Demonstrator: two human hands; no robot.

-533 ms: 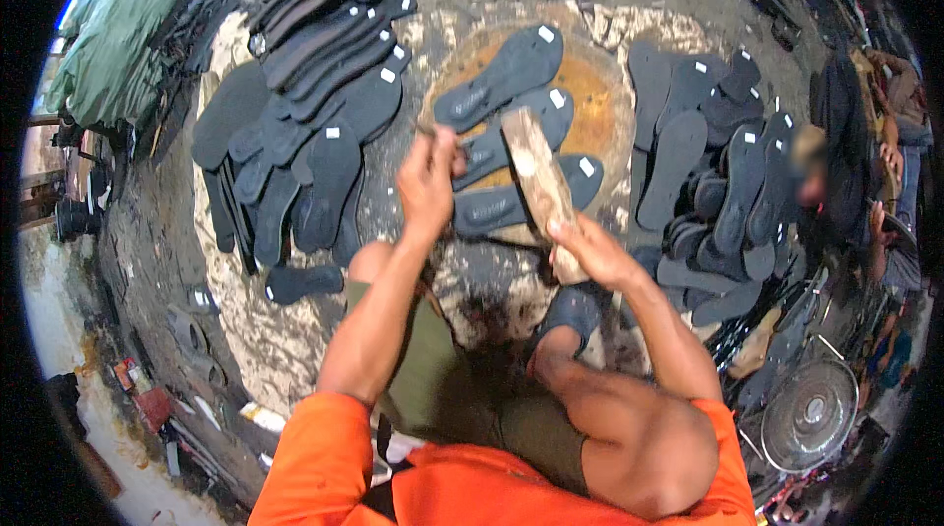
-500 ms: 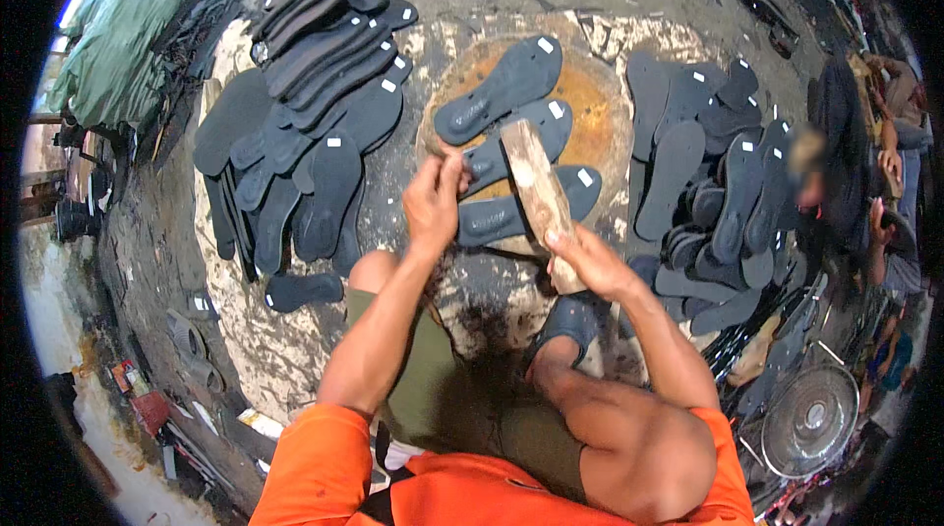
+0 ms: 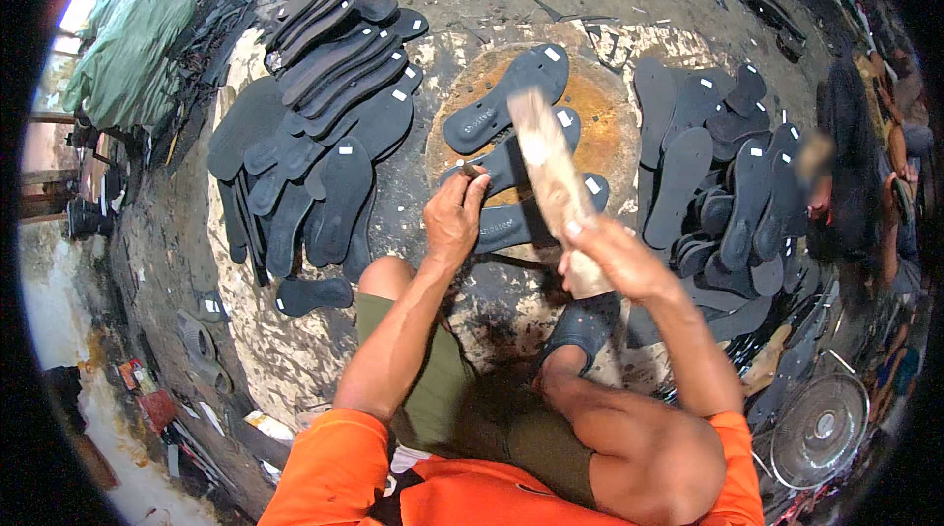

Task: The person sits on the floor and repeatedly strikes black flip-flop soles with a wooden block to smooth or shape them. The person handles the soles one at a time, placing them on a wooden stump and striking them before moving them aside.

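Twelve o'clock taken as straight ahead of the person. At nine to ten o'clock, a heap of dark soles [image 3: 344, 197] overlapped on the pale slab. Next rightward, the left hand [image 3: 454, 219] held a small dark tool [image 3: 474, 171] pinched between thumb and fingers; its lower end was hidden, contact unclear. The middle sole [image 3: 507, 164] lay on the round brown board [image 3: 602, 98], between one and two o'clock from that hand, long axis running eight to two. The left hand was the nearer one.

The wooden bat [image 3: 547, 160] slanted from roughly eleven to five, overlapping the sole in view; touching or raised, could not tell. Its blurred far end stood about one o'clock from the tool's top. The right hand [image 3: 624, 259] was wrapped around its near end. Further right, at three o'clock, more soles [image 3: 680, 187].
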